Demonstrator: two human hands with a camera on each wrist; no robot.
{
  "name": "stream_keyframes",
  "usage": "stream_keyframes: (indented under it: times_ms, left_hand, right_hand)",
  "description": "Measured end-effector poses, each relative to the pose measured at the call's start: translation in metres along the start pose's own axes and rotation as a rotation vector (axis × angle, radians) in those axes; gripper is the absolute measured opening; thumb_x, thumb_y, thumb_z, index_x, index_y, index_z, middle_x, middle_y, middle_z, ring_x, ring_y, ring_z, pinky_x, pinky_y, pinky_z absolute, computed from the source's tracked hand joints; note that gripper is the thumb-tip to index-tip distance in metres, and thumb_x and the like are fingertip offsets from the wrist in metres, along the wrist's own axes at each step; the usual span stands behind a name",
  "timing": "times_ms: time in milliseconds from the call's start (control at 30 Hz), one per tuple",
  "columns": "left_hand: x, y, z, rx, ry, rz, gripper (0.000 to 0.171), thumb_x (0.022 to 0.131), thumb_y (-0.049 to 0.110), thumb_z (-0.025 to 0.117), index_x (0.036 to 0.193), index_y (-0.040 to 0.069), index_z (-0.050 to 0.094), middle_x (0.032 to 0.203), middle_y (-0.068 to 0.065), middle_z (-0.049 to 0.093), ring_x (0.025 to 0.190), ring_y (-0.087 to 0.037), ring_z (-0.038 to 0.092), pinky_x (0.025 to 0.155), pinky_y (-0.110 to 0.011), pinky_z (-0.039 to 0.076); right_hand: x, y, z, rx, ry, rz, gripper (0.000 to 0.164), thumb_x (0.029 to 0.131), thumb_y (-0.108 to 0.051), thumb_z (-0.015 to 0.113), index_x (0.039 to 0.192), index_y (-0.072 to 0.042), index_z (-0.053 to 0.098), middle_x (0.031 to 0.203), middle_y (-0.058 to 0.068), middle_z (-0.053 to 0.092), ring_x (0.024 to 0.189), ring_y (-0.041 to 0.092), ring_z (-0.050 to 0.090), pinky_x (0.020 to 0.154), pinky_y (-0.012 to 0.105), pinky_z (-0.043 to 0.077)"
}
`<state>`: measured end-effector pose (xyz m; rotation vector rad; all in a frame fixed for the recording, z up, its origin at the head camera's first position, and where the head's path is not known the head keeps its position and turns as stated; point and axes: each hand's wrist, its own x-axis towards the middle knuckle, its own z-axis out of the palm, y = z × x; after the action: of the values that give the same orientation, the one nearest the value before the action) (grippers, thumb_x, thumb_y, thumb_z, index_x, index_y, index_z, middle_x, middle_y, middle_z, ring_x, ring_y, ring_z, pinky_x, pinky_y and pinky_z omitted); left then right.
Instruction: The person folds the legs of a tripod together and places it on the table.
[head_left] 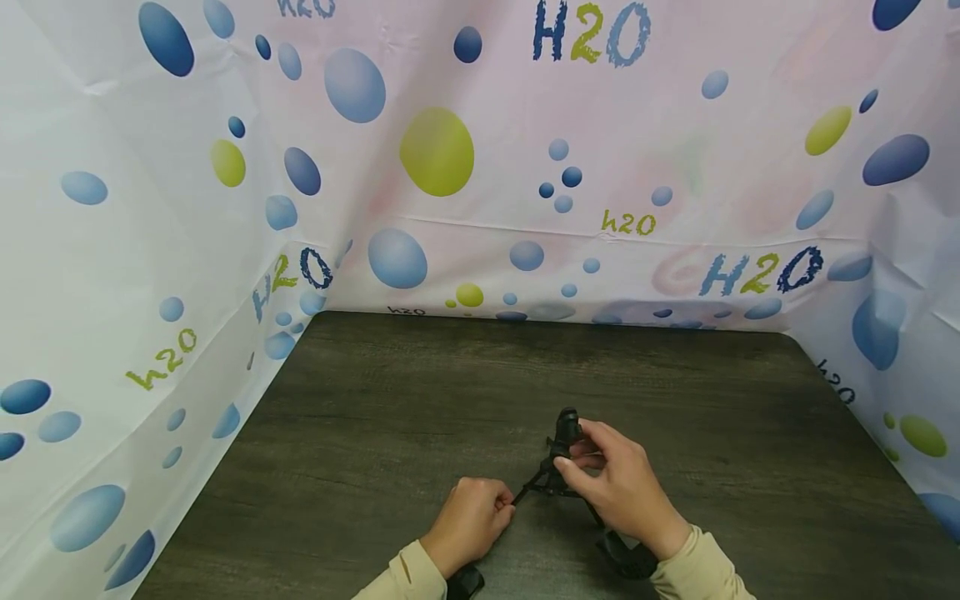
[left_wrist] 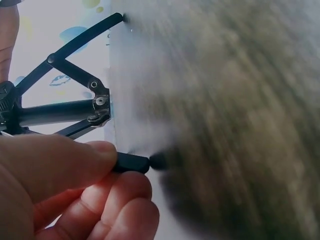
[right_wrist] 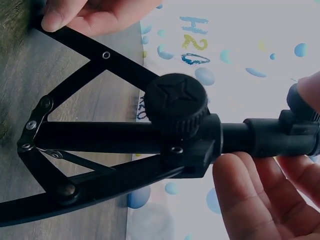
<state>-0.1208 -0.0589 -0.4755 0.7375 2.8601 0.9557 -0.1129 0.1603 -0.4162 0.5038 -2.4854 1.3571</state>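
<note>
A small black tripod stands on the dark table with its legs spread. My left hand pinches one leg near its foot, between thumb and curled fingers. At the top, my right hand holds the tripod by its upper column, the thumb at a small upper knob and the fingers along the underside. A large round knob with a star mark sits on the collar below that grip. Hinged braces join the legs to the centre tube.
The dark wood-grain table is walled at the back and sides by a white sheet printed with blue and green spots and H2O lettering. Black wrist cameras hang under the wrists, by the light sleeves.
</note>
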Motion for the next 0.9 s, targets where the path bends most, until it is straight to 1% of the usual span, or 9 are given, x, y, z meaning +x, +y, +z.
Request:
stream_keyframes:
  times_ms: [167,367,433,567,667,800,900]
  left_hand:
    - [0.0010,0.0006,0.0001,0.008,0.010,0.004,0.006,0.086,0.009,0.079,0.084,0.013,0.075,0.073,0.009,0.066,0.063,0.001,0.057,0.058,-0.020,0.049]
    - [0.0023,0.0015,-0.0005,-0.001,0.009,0.000,0.006,0.086,0.007,0.079,0.083,0.011,0.075,0.072,0.009,0.065,0.062,0.001,0.057,0.057,-0.020,0.049]
    - [0.0024,0.0017,-0.0006,-0.005,0.008,-0.001,0.006,0.086,0.007,0.079,0.083,0.011,0.075,0.071,0.009,0.065,0.062,0.001,0.057,0.057,-0.020,0.049]
    - [0.0027,0.0015,-0.0001,-0.012,0.005,-0.006,0.006,0.086,0.007,0.078,0.084,0.011,0.075,0.072,0.008,0.065,0.063,0.001,0.057,0.057,-0.021,0.049]
    - [0.0028,0.0013,0.0004,-0.020,0.001,-0.013,0.005,0.086,0.007,0.078,0.084,0.011,0.075,0.073,0.008,0.066,0.063,0.001,0.058,0.057,-0.021,0.049]
    - [0.0030,0.0018,0.0008,-0.021,0.006,-0.015,0.006,0.086,0.007,0.079,0.084,0.011,0.075,0.072,0.008,0.066,0.063,0.001,0.058,0.057,-0.021,0.049]
    - [0.0030,0.0024,0.0012,-0.014,0.011,-0.016,0.007,0.086,0.007,0.079,0.084,0.012,0.075,0.072,0.008,0.066,0.063,0.001,0.057,0.057,-0.021,0.049]
  right_hand:
    - [0.0005,-0.0010,0.0005,0.008,0.000,0.008,0.043,0.088,-0.006,0.076,0.126,0.009,0.060,0.099,0.003,0.063,0.084,0.011,0.067,0.074,0.025,0.056]
    - [-0.0001,-0.0011,-0.0004,0.012,-0.009,0.010,0.046,0.090,-0.007,0.076,0.128,0.011,0.058,0.102,0.003,0.063,0.085,0.014,0.067,0.073,0.026,0.056]
    - [0.0003,-0.0005,-0.0003,-0.027,-0.004,-0.004,0.044,0.089,-0.008,0.076,0.126,0.009,0.060,0.101,0.001,0.064,0.085,0.013,0.066,0.074,0.029,0.057]
    - [0.0007,-0.0004,0.0000,-0.123,0.021,-0.029,0.035,0.088,-0.012,0.078,0.119,-0.001,0.066,0.097,-0.004,0.063,0.085,0.013,0.064,0.072,0.034,0.055]
    - [0.0010,-0.0001,-0.0003,-0.159,0.028,-0.038,0.029,0.087,-0.014,0.079,0.113,-0.007,0.068,0.093,-0.005,0.060,0.082,0.014,0.060,0.068,0.034,0.051]
    - [0.0016,0.0003,-0.0014,-0.171,0.022,-0.052,0.026,0.088,-0.014,0.078,0.111,-0.009,0.068,0.091,-0.004,0.059,0.080,0.012,0.056,0.065,0.033,0.047]
    - [0.0021,0.0007,-0.0022,-0.180,0.018,-0.065,0.027,0.087,-0.014,0.078,0.111,-0.007,0.068,0.092,-0.006,0.058,0.079,0.010,0.054,0.064,0.032,0.046]
